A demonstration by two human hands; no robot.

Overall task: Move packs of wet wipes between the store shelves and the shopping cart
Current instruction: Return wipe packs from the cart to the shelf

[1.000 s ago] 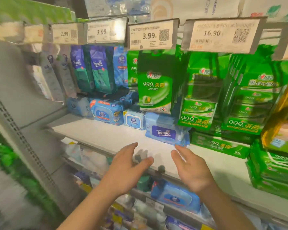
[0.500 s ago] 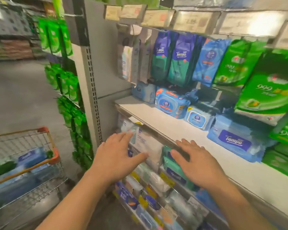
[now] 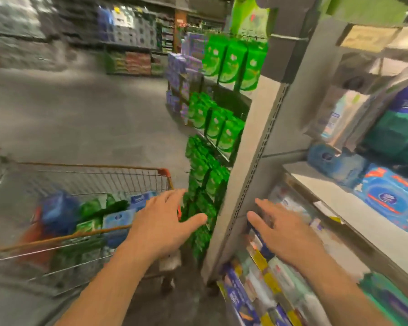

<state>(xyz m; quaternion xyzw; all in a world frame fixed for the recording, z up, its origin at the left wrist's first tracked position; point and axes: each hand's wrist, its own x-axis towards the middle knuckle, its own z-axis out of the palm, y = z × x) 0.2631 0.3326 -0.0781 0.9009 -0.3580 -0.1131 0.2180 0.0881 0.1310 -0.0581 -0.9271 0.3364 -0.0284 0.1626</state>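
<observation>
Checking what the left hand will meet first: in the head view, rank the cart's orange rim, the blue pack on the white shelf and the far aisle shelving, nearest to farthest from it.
From the left hand:
1. Cart's orange rim, directly below-left.
2. Blue pack, on the white shelf at right.
3. Far aisle shelving, across the floor.

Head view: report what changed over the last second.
The view swung left, away from the shelf toward the shopping cart, which came into sight loaded with packs. Left hand and right hand went along with it, staying open and empty; nothing was picked up.
</observation>
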